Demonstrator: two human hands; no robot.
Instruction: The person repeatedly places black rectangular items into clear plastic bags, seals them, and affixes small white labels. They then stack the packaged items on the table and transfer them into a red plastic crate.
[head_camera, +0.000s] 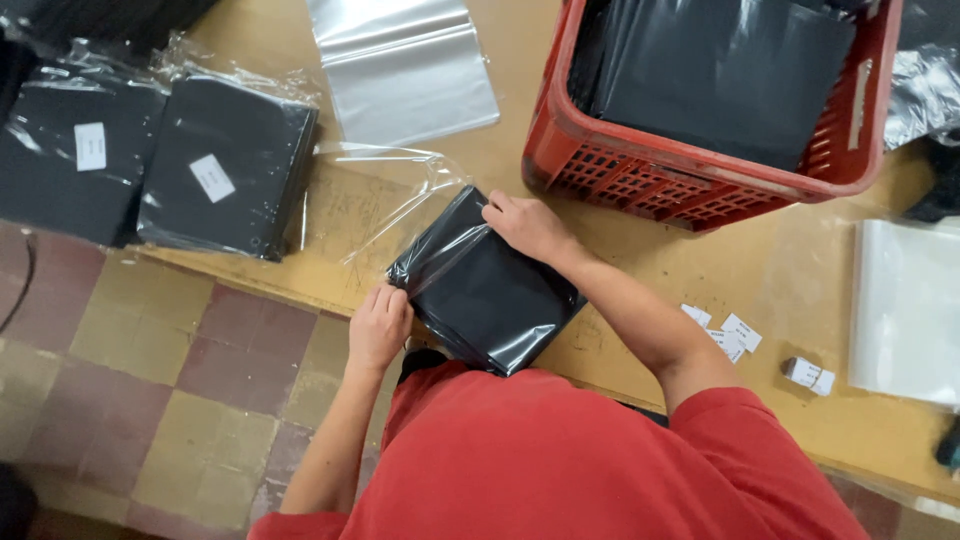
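Both hands, left hand and right hand, gripping black bagged bundle on table

black folded stack, half-bagged, table edge

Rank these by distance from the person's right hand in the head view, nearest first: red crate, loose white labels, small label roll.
From the right hand:
1. Red crate, just beyond it on the table.
2. Loose white labels, beside the forearm.
3. Small label roll, farthest out toward the table edge.
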